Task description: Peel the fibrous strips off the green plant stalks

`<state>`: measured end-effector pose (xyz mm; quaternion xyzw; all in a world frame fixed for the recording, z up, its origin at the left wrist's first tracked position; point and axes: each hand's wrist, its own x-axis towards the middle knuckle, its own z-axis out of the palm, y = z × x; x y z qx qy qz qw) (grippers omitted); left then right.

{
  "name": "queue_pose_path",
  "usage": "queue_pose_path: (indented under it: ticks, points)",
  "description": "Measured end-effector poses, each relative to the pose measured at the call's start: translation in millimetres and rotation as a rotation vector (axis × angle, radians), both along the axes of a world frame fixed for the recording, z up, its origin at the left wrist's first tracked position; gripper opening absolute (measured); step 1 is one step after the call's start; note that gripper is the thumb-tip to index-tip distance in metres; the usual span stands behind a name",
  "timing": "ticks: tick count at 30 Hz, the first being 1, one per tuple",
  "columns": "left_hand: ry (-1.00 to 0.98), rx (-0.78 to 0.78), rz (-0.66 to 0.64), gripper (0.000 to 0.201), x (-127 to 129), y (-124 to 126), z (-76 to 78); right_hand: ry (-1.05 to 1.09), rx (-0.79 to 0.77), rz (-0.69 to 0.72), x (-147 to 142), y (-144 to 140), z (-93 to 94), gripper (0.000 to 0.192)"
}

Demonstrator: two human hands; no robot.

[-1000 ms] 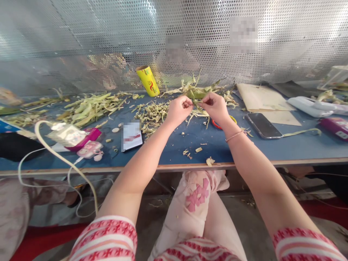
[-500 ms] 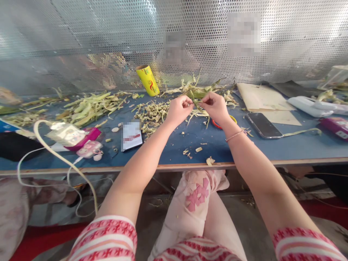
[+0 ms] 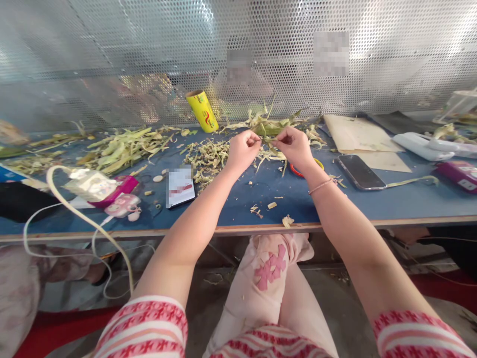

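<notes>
Barely anything has shifted over the last second: my left hand [image 3: 243,149] and right hand [image 3: 296,145] stay pinched on the same green leaf strip [image 3: 269,139], stretched between them just above the husk pile [image 3: 274,127]. So I judge the peeling is still mid-pull. A phone [image 3: 360,172] lies right of my right hand.
</notes>
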<state>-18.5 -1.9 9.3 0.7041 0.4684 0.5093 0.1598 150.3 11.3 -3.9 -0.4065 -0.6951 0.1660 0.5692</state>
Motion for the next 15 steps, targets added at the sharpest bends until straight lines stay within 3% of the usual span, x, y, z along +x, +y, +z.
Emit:
queue_pose_path:
  ticks: [8,15]
  points:
    - [-0.095,-0.077,-0.068,0.006,-2,20,-12.3,0.017,0.006,0.021,-1,-1,0.5,0.032]
    - [-0.200,-0.154,-0.141,0.005,2,13,-10.3,0.031,-0.020,0.015,0,0,0.2,0.032]
